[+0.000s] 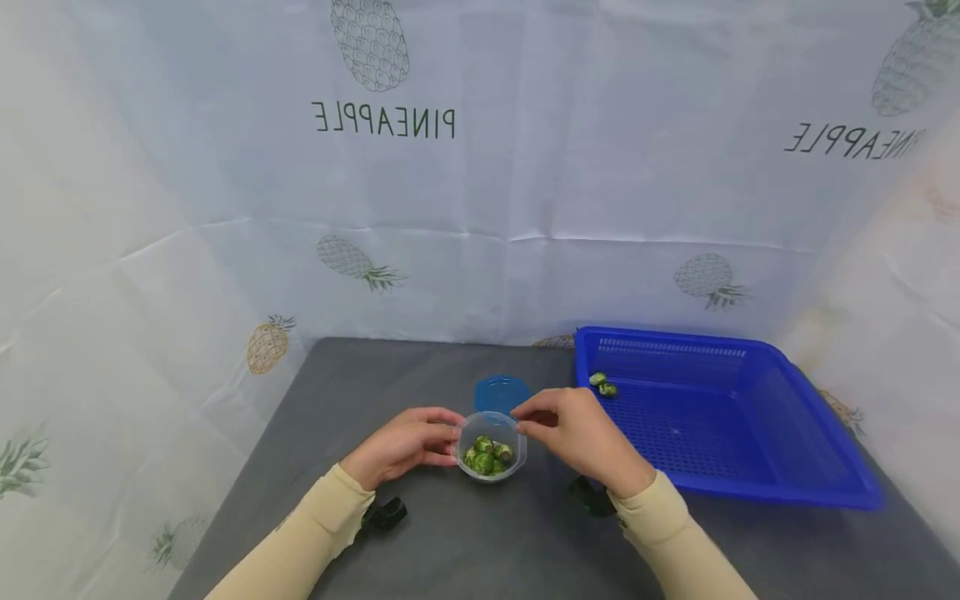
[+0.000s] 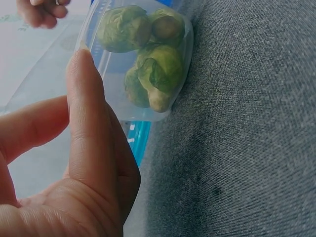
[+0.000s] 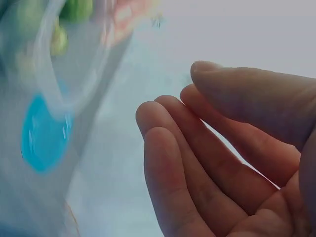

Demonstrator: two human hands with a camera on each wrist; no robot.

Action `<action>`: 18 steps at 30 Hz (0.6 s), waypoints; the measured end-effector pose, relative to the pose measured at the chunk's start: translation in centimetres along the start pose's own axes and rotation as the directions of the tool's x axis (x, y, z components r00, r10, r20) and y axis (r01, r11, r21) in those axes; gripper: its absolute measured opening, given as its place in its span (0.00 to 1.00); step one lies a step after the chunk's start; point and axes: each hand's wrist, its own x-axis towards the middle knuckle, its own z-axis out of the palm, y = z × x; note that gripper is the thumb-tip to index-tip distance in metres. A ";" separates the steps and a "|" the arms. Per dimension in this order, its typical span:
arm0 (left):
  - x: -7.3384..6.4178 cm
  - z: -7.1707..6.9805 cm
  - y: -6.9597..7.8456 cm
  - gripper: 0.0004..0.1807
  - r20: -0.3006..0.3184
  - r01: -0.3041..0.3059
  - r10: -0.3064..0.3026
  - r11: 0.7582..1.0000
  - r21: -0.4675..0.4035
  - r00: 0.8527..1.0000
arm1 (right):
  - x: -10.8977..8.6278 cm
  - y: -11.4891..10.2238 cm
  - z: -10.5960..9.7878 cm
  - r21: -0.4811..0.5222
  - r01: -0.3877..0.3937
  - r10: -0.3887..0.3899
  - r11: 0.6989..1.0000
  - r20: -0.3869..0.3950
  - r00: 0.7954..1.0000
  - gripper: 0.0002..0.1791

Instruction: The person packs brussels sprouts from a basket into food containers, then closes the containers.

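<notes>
A clear plastic container point(image 1: 517, 454) with several Brussels sprouts point(image 1: 483, 458) in it stands on the grey table. On its left side rest the fingers of my left hand point(image 1: 408, 442), fairly straight; the left wrist view shows a fingertip point(image 2: 85, 59) right at the container's rim. Over the container's right edge hovers my right hand point(image 1: 573, 429), its fingers loosely bent. Seen from the right wrist, a gap lies between thumb and fingers point(image 3: 163, 148) and they hold nothing. Just behind the container lies a blue lid point(image 1: 495, 390).
To the right is a large blue plastic basket point(image 1: 750, 483), with a couple of Brussels sprouts point(image 1: 602, 384) in its far left corner. The grey table point(image 1: 360, 375) backs onto a white curtain point(image 1: 525, 183) printed with pineapples, which also hangs at both sides.
</notes>
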 end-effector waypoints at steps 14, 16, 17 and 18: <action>-0.1 -0.2 -0.2 0.26 -0.004 -0.005 0.005 1.000 -0.011 1.000 | 1.1 9.9 -10.5 0.050 -0.191 0.189 0.980 0.038 0.981 0.15; 0.0 -0.1 -0.3 0.26 -0.002 -0.004 0.004 1.000 -0.018 1.000 | 1.3 11.8 -10.9 0.052 -0.227 0.224 0.972 0.061 0.973 0.18; 0.1 0.0 -0.3 0.26 0.000 -0.005 0.005 1.000 -0.020 1.000 | 1.4 12.6 -11.0 0.046 -0.240 0.236 0.970 0.073 0.969 0.19; 0.1 0.1 -0.4 0.26 0.003 -0.007 0.007 1.000 -0.021 1.000 | 1.5 13.4 -11.1 0.045 -0.254 0.249 0.966 0.085 0.965 0.20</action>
